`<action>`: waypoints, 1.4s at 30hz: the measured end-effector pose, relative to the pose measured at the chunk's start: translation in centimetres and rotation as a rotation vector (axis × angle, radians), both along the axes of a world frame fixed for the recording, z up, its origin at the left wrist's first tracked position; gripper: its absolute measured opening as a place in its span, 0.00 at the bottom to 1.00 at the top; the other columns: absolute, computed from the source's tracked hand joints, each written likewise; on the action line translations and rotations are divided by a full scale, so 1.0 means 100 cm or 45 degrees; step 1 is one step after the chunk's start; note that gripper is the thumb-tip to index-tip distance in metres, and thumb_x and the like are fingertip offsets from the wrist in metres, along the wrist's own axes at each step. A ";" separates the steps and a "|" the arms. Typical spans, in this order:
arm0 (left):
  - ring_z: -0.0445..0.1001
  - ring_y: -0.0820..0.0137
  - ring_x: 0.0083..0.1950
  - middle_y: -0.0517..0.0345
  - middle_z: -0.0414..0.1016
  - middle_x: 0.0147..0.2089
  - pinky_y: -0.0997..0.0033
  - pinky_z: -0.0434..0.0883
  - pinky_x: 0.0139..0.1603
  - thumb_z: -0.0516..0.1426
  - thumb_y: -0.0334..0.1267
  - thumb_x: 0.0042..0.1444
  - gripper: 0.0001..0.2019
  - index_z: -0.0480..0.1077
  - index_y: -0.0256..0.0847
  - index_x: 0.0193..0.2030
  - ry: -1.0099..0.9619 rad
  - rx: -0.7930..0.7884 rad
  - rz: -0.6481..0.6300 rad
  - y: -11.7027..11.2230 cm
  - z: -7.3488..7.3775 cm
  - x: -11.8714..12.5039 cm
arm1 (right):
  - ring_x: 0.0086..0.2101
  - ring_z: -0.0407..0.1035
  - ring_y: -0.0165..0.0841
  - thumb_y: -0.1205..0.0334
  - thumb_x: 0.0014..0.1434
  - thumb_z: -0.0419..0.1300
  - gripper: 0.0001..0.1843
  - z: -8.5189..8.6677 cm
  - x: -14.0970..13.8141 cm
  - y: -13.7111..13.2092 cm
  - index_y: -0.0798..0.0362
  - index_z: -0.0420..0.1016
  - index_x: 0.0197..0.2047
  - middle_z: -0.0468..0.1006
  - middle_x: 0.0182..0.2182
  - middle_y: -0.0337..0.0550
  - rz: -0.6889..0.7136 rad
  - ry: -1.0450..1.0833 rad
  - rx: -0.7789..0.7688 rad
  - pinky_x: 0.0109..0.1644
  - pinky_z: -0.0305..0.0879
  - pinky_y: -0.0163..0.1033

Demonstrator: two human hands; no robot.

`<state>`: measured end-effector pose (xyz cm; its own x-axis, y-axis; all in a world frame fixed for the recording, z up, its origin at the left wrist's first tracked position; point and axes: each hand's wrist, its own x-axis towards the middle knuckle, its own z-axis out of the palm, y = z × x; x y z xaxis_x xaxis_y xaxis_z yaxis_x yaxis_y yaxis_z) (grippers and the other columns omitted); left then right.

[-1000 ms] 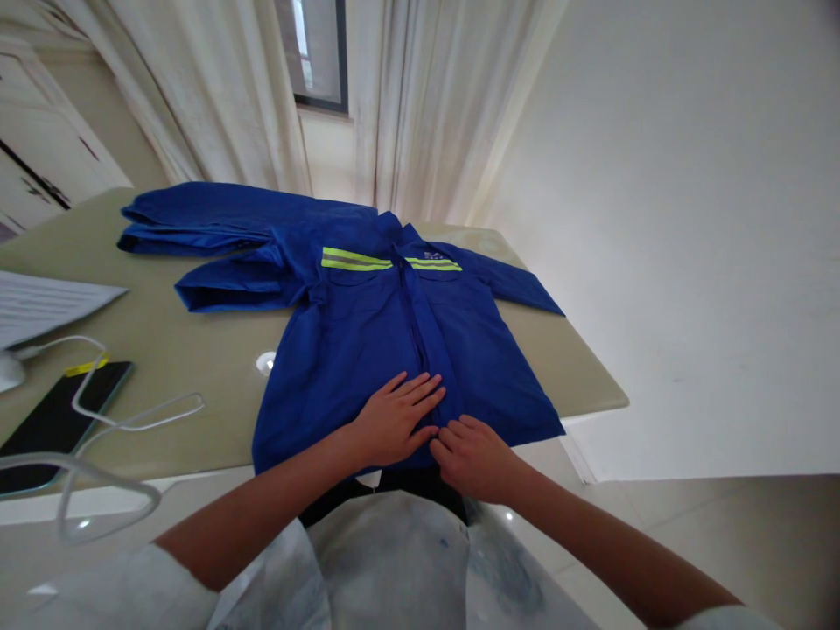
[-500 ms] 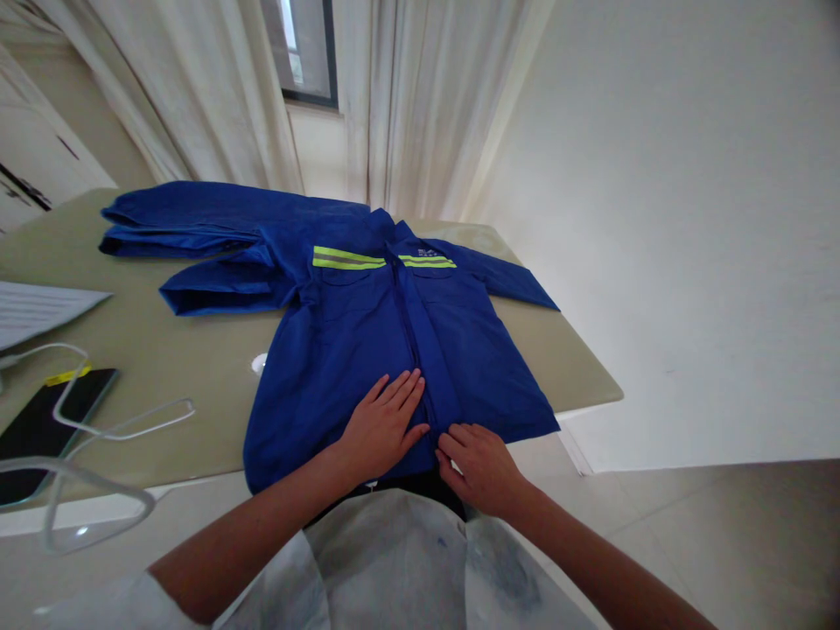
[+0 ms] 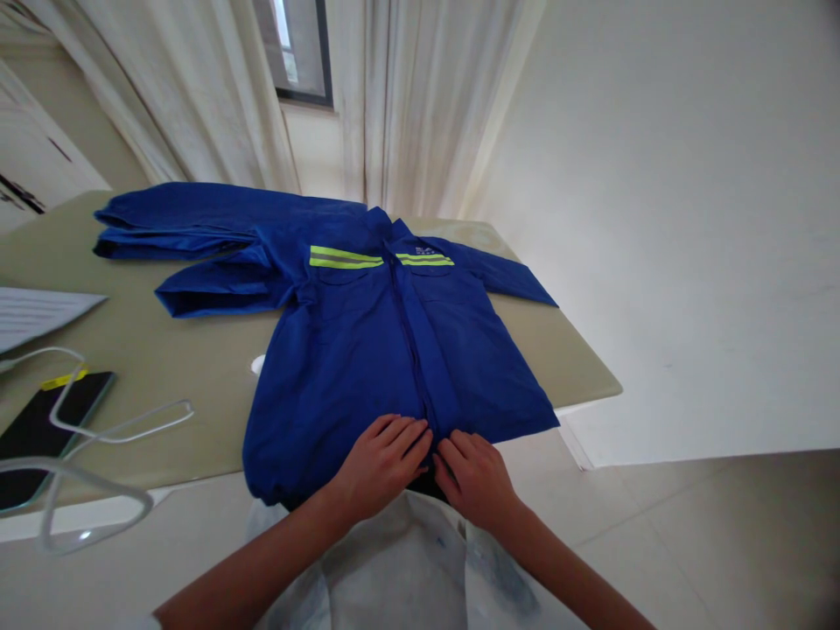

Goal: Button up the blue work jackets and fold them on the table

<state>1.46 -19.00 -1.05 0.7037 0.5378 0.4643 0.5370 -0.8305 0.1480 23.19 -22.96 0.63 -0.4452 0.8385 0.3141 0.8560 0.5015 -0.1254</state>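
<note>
A blue work jacket (image 3: 367, 341) with yellow-green reflective stripes lies face up on the beige table (image 3: 164, 359), sleeves spread, its hem hanging over the near edge. My left hand (image 3: 384, 459) rests on the hem just left of the front zip, fingers curled down onto the cloth. My right hand (image 3: 472, 477) is beside it, right of the zip, fingers bent and pinching the hem edge. The fingertips of both hands nearly meet at the bottom of the zip.
A second blue garment (image 3: 197, 214) lies folded at the table's far left. A black phone (image 3: 45, 429), white cables (image 3: 118, 429) and papers (image 3: 39, 311) sit on the left. Curtains (image 3: 407, 105) and a white wall stand behind; tiled floor lies to the right.
Both hands slid back toward me, from higher on the jacket front to its bottom hem. The left hand's fingers went from stretched flat to curled.
</note>
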 end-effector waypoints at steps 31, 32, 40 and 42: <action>0.68 0.69 0.36 0.53 0.73 0.37 0.64 0.63 0.34 0.55 0.30 0.69 0.08 0.73 0.37 0.38 -0.007 0.468 -0.228 -0.009 0.021 0.019 | 0.38 0.70 0.36 0.66 0.70 0.58 0.04 0.083 0.013 0.097 0.50 0.74 0.45 0.78 0.40 0.44 0.495 -0.657 -0.145 0.44 0.53 0.43; 0.68 0.69 0.35 0.53 0.73 0.37 0.64 0.62 0.34 0.55 0.31 0.69 0.07 0.73 0.37 0.39 0.003 0.462 -0.222 -0.009 0.022 0.019 | 0.38 0.71 0.35 0.66 0.71 0.58 0.05 0.085 0.011 0.109 0.50 0.75 0.46 0.78 0.40 0.44 0.480 -0.668 -0.139 0.45 0.53 0.43; 0.66 0.69 0.33 0.56 0.67 0.34 0.65 0.59 0.30 0.54 0.32 0.69 0.06 0.71 0.36 0.41 0.006 0.445 -0.119 -0.011 0.020 0.023 | 0.42 0.76 0.36 0.61 0.73 0.54 0.10 0.085 -0.024 0.220 0.51 0.76 0.51 0.80 0.44 0.47 0.396 -0.816 -0.129 0.46 0.56 0.41; 0.66 0.68 0.33 0.55 0.68 0.35 0.64 0.59 0.30 0.54 0.33 0.69 0.06 0.71 0.36 0.41 0.023 0.404 -0.090 -0.008 0.018 0.020 | 0.43 0.76 0.37 0.60 0.73 0.55 0.10 0.087 -0.038 0.241 0.52 0.76 0.50 0.80 0.45 0.48 0.394 -0.840 -0.164 0.46 0.57 0.40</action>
<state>3.49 -19.81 0.77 0.7436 0.3176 0.5884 0.4766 -0.8689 -0.1333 19.43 1.19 9.31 -0.7296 0.6561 -0.1931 0.5954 0.7483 0.2925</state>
